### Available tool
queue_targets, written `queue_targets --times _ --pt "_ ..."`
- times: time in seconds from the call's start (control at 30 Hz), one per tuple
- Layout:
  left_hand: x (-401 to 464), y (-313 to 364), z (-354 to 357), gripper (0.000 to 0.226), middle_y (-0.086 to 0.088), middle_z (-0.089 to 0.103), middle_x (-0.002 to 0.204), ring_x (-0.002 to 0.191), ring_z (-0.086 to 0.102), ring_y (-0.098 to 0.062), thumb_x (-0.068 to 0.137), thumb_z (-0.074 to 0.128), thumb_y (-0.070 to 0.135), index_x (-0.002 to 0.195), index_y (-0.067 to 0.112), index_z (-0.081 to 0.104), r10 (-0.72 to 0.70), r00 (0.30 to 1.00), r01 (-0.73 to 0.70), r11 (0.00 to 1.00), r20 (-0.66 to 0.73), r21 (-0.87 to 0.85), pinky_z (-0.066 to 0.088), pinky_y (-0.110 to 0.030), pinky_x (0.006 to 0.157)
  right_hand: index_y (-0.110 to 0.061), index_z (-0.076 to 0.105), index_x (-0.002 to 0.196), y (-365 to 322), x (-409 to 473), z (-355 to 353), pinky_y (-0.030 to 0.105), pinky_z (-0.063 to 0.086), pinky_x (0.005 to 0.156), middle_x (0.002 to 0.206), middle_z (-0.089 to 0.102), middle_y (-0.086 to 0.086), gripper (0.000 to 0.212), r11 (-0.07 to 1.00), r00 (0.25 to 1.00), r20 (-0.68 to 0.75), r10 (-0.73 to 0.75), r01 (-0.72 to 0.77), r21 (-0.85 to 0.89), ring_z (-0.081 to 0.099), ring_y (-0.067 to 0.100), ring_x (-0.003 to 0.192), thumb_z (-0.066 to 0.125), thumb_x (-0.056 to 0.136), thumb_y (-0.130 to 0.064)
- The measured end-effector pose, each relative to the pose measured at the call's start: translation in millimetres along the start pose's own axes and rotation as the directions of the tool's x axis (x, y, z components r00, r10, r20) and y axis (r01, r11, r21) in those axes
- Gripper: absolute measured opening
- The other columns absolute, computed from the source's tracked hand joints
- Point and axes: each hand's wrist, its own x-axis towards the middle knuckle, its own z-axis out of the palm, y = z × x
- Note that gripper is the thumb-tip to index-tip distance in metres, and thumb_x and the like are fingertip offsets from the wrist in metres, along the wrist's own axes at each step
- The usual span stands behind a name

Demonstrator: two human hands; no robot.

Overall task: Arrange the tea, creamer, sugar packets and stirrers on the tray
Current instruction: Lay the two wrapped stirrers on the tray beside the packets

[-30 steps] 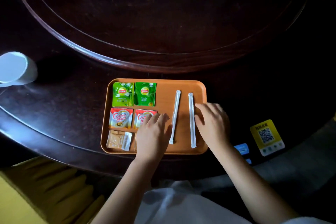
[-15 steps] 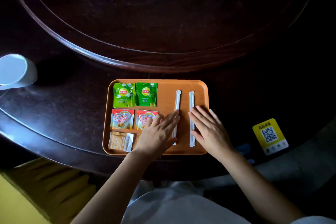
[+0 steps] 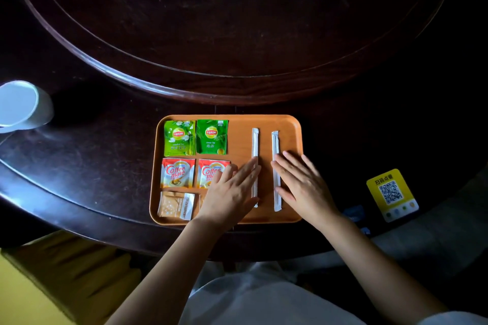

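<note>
An orange tray (image 3: 237,120) lies on the dark table. Two green tea packets (image 3: 179,138) (image 3: 212,136) sit at its top left. Below them lie two red creamer packets (image 3: 177,173) (image 3: 210,170), the right one partly under my left hand. One brown sugar packet (image 3: 175,205) shows at the bottom left; a second is mostly hidden. Two white wrapped stirrers (image 3: 255,144) (image 3: 275,171) lie side by side on the right. My left hand (image 3: 232,191) lies flat against the left stirrer. My right hand (image 3: 303,185) lies flat beside the right stirrer. Neither grips anything.
A white cup (image 3: 22,105) stands at the far left. A yellow QR-code card (image 3: 390,194) lies right of the tray. A raised round turntable (image 3: 211,82) fills the back of the table. A yellow chair cushion (image 3: 66,277) is below left.
My left hand slid right off the sugar packet area to the left stirrer. My right hand moved in beside the right stirrer. The stirrers now lie straighter and parallel.
</note>
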Motion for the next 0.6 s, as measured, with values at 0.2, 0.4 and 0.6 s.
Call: queue_targets --times 0.2,0.4,0.6 --pt "-6 -5 -19 0.054 -0.007 0.051 0.138 0.111 0.048 -0.029 0.083 0.048 0.04 0.133 0.021 0.043 -0.081 0.994 0.07 0.988 -0.075 -0.139 0.048 -0.042 0.084 -0.008 0.063 0.111 -3 -4 -15 0.039 0.044 0.098 0.114 0.068 0.009 0.035 0.984 0.977 -0.199 0.075 -0.04 0.174 0.062 0.024 0.107 0.052 0.084 -0.028" --pt "-46 -67 -49 0.043 -0.015 0.062 0.111 0.097 0.054 -0.033 0.082 0.047 0.034 0.115 0.009 0.056 -0.522 0.825 0.458 0.843 -0.218 -0.282 0.044 -0.042 0.08 -0.007 0.063 0.107 -1 -21 -30 0.031 0.05 0.069 0.097 0.066 0.012 0.029 0.861 0.876 -0.165 0.453 -0.382 0.335 0.063 0.025 0.081 0.052 0.087 -0.025" --pt "-65 -107 -47 0.022 -0.014 0.065 0.097 0.093 0.059 -0.036 0.079 0.062 0.024 0.099 0.015 0.063 -0.78 0.609 0.764 0.528 0.146 -0.37 0.046 -0.042 0.077 -0.005 0.06 0.113 -2 -13 -30 0.028 0.042 0.067 0.103 0.063 0.015 0.029 0.681 0.755 0.099 0.648 -0.633 0.368 0.059 0.026 0.084 0.06 0.085 -0.013"
